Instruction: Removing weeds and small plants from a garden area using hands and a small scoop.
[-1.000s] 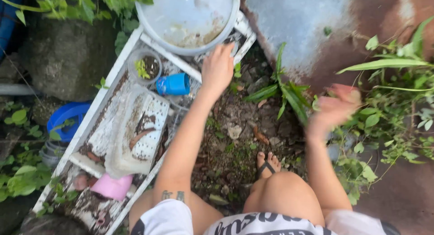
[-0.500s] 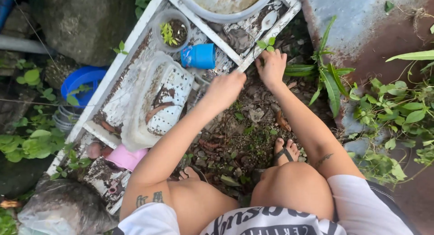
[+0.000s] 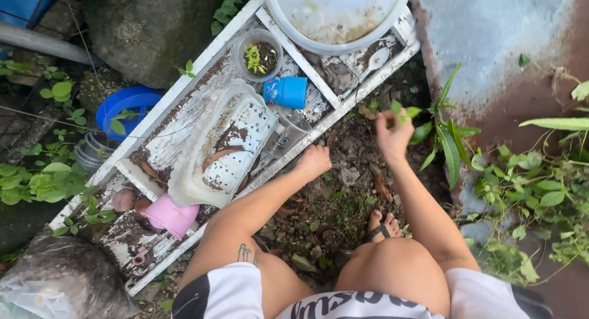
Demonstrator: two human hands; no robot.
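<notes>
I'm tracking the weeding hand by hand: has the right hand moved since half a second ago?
Yes. The right hand has lifted off the white frame's edge and pulled back toward the person, holding a small green sprig over the soil.

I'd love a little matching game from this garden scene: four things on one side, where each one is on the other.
Things:
1. blue cup
2. pink pot
3. right hand
4. left hand

Places:
A. fist by the white frame's edge
B. on its side, near the frame's lower end
C. raised, pinching a green sprig
D. on its side, beside the seedling pot

Pairs: 1-D, 2-B, 3-C, 4-A
</notes>
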